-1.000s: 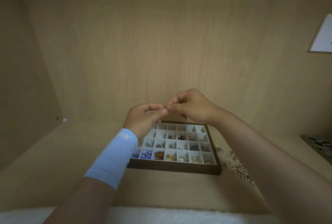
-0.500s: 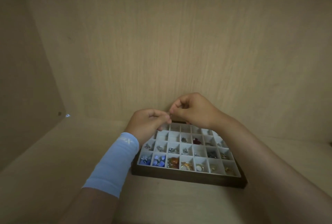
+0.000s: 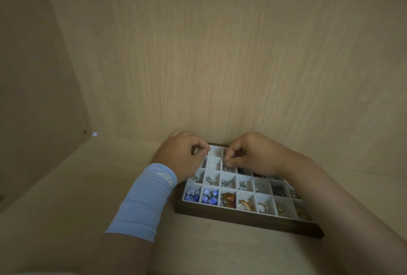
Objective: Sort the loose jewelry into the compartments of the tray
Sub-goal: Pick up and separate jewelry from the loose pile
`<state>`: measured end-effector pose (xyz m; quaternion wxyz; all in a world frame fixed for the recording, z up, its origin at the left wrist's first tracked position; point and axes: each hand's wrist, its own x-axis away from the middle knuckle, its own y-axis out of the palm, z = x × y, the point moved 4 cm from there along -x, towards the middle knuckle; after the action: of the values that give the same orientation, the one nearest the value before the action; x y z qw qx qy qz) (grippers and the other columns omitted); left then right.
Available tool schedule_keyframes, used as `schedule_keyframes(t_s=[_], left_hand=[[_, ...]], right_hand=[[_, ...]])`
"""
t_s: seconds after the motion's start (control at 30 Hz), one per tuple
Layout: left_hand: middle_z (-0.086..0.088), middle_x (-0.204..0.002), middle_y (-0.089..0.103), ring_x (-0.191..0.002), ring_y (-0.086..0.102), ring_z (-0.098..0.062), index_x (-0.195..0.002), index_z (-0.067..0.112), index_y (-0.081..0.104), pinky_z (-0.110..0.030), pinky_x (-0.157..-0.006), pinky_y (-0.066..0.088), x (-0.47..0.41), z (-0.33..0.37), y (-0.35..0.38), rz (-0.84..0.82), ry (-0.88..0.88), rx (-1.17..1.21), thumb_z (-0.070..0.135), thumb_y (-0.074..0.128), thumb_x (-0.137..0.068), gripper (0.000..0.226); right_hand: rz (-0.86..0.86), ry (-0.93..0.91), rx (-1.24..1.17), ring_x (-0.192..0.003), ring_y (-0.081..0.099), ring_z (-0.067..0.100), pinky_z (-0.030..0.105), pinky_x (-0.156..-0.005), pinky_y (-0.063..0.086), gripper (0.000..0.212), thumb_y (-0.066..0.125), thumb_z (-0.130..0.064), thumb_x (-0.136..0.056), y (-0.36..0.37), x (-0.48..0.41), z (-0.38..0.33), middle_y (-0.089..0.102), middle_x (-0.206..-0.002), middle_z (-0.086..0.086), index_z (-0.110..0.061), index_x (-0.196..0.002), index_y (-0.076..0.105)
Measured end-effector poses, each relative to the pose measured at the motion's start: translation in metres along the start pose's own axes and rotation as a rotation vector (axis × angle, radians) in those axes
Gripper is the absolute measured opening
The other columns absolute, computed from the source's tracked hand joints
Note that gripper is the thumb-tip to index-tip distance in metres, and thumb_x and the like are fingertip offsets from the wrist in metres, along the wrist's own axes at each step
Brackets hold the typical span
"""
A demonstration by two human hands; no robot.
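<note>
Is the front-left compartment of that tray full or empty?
Occupied, not empty: blue beads lie in the tray's front-left compartment, though white floor still shows around them.

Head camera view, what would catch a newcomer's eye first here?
Two hands, the left hand and right hand, pinch over the far rows of a dark-framed tray. A pale blue wrist sleeve stands out at left. Blue beads fill the near-left compartments, beside an amber piece.

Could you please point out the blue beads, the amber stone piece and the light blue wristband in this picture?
blue beads [image 3: 210,196], head view, on the cluster in the second front-row compartment.
amber stone piece [image 3: 229,198], head view, on the orange stone's rounded top.
light blue wristband [image 3: 144,201], head view, on the middle of the fabric.
</note>
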<state>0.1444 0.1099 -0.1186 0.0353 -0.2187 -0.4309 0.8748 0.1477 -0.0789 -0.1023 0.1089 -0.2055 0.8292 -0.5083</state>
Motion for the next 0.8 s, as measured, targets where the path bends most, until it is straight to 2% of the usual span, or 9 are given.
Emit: schedule_keyframes(t_s=[0.07,0.17,0.33,0.43,0.53,0.67,0.8], left_hand=[[0.022,-0.08,0.051,-0.092,0.043,-0.006,-0.091,0.035,0.071,-0.023,-0.079,0.035,0.001,0.004,0.002,0.004,0.023,-0.002,0.032,0.061,-0.09,0.011],[0.018,-0.091,0.058,-0.101,0.043,-0.006,-0.093,0.032,0.073,-0.025,-0.086,0.037,0.002,0.012,0.008,0.005,0.057,0.007,0.033,0.06,-0.09,0.013],[0.015,-0.096,0.061,-0.104,0.046,-0.009,-0.095,0.031,0.072,-0.028,-0.091,0.041,0.005,0.019,0.017,-0.045,0.093,-0.032,0.03,0.059,-0.091,0.014],[0.014,-0.097,0.06,-0.104,0.046,-0.01,-0.099,0.031,0.072,-0.03,-0.092,0.042,0.004,0.021,0.019,-0.042,0.102,-0.044,0.03,0.059,-0.09,0.015],[0.016,-0.096,0.06,-0.103,0.047,-0.008,-0.1,0.032,0.071,-0.031,-0.092,0.043,0.003,0.023,0.021,-0.029,0.107,-0.02,0.028,0.059,-0.09,0.015],[0.019,-0.097,0.061,-0.097,0.05,-0.003,-0.101,0.034,0.069,-0.029,-0.09,0.046,0.004,0.035,0.025,-0.03,0.127,0.024,0.027,0.059,-0.091,0.015],[0.02,-0.097,0.062,-0.094,0.055,-0.001,-0.103,0.033,0.069,-0.026,-0.088,0.048,0.003,0.062,0.031,-0.056,0.161,0.092,0.026,0.057,-0.093,0.017]], right_hand=[[0.007,-0.014,0.044,-0.084,0.067,-0.004,0.03,-0.087,0.056,0.005,0.075,-0.027,-0.088,0.003,0.0,0.0,0.075,-0.088,-0.017,-0.029,-0.09,0.079],[0.054,-0.05,0.103,-0.08,0.066,-0.005,0.028,-0.082,0.057,0.005,0.076,-0.027,-0.087,0.005,0.001,-0.002,0.074,-0.086,-0.018,-0.029,-0.09,0.08],[0.122,-0.082,0.184,-0.077,0.065,-0.002,0.032,-0.077,0.058,0.006,0.078,-0.03,-0.085,0.006,-0.001,-0.004,0.073,-0.084,-0.017,-0.031,-0.09,0.079],[0.133,-0.048,0.12,-0.078,0.065,-0.004,0.024,-0.078,0.056,0.007,0.076,-0.029,-0.087,-0.005,0.005,-0.003,0.073,-0.087,-0.016,-0.029,-0.093,0.078],[0.215,0.01,0.02,-0.078,0.065,-0.005,0.019,-0.077,0.052,0.005,0.076,-0.025,-0.087,-0.028,0.019,0.003,0.072,-0.083,-0.018,-0.028,-0.09,0.078],[0.298,0.082,-0.015,-0.074,0.062,-0.011,0.008,-0.068,0.042,0.005,0.077,-0.023,-0.087,-0.056,0.047,0.022,0.072,-0.081,-0.018,-0.027,-0.088,0.079],[0.305,0.142,-0.019,-0.068,0.058,-0.016,0.003,-0.061,0.04,0.006,0.075,-0.02,-0.089,-0.071,0.083,0.047,0.068,-0.079,-0.019,-0.024,-0.09,0.078]])
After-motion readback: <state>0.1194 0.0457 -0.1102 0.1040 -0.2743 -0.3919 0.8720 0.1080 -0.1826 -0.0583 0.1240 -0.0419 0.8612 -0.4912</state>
